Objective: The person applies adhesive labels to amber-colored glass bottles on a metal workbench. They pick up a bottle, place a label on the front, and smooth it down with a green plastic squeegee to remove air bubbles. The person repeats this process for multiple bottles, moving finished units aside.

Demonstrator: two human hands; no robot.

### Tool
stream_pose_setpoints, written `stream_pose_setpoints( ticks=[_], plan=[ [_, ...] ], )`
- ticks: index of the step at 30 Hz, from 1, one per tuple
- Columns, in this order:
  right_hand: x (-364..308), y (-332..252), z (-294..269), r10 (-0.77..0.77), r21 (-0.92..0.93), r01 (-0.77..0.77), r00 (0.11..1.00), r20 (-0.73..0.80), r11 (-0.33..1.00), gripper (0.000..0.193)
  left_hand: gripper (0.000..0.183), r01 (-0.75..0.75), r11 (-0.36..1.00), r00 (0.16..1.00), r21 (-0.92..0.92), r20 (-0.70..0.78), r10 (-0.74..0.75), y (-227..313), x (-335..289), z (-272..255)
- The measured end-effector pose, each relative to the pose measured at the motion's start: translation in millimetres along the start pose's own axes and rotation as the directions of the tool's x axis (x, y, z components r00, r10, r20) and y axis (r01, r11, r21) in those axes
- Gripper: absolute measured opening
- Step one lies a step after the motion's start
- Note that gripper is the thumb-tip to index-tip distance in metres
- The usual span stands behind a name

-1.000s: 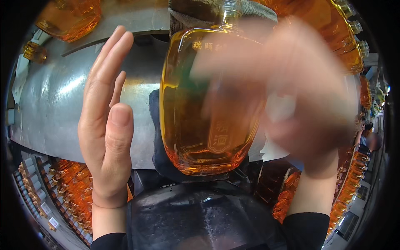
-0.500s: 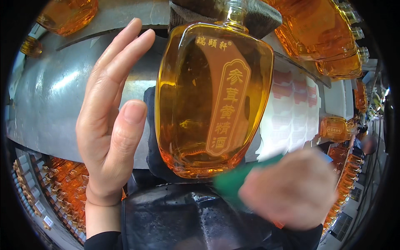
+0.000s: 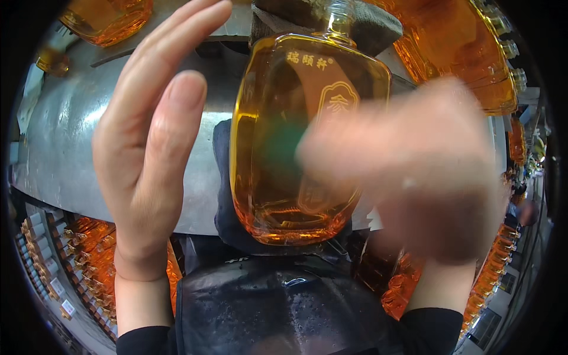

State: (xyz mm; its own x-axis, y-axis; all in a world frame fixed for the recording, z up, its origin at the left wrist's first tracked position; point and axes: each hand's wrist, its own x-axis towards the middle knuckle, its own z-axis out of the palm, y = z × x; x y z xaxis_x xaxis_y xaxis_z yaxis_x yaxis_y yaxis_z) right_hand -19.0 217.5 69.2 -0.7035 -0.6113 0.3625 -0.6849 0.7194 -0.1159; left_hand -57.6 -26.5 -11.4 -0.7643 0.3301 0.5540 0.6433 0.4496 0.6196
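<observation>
A large glass bottle [image 3: 266, 177] of amber liquid lies on its back in front of me, its neck pointing away. Gold lettering and a tan label panel mark its upper face. To the left of it my left hand [image 3: 148, 136] is open, fingers stretched and thumb apart, not holding the bottle. My right hand [image 3: 408, 160] is closed and smeared by motion over the bottle's right half. From its front sticks a green flat scraper [image 3: 286, 145], blurred above the bottle's face; whether it touches the glass I cannot tell.
Dark cloth [image 3: 223, 183] pads the bottle on a metal table [image 3: 65, 154]. A grey cloth bundle [image 3: 384, 23] is by the neck. More amber bottles [image 3: 455, 41] stand at the far right, one bottle [image 3: 109, 21] far left, and racked bottles [image 3: 89, 266] below the table edge.
My right hand has swung up from the bottle's lower right with the green scraper, now over the bottle. My left hand has moved up slightly; the bottle appears slightly further right.
</observation>
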Motion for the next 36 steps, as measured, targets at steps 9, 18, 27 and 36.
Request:
stream_pose_setpoints(
  ticks=[9, 18, 27, 36],
  plan=[
    [-22, -8, -7, -0.193, -0.01, 0.194, 0.978, 0.08, 0.981, 0.015, 0.031, -0.144, 0.985, 0.989, 0.095, 0.039, 0.14, 19, 78, 18],
    [-54, -31, 25, -0.442, 0.081, 0.464, 0.874, -0.202, 0.882, 0.032, 0.028, -0.215, 0.938, 0.975, 0.271, 0.011, 0.22, 25, 101, 41],
    [-113, 13, -10, 0.596, 0.636, -0.249, 0.686, -0.416, 0.73, 0.018, 0.016, -0.098, 0.995, 0.99, -0.011, -0.098, 0.097, 43, 8, -147],
    [-89, 11, -12, 0.722, 0.59, -0.434, 0.534, -0.441, 0.681, 0.016, 0.015, 0.328, 0.721, 0.824, 0.61, -0.559, 0.098, -168, 117, -273]
  ],
)
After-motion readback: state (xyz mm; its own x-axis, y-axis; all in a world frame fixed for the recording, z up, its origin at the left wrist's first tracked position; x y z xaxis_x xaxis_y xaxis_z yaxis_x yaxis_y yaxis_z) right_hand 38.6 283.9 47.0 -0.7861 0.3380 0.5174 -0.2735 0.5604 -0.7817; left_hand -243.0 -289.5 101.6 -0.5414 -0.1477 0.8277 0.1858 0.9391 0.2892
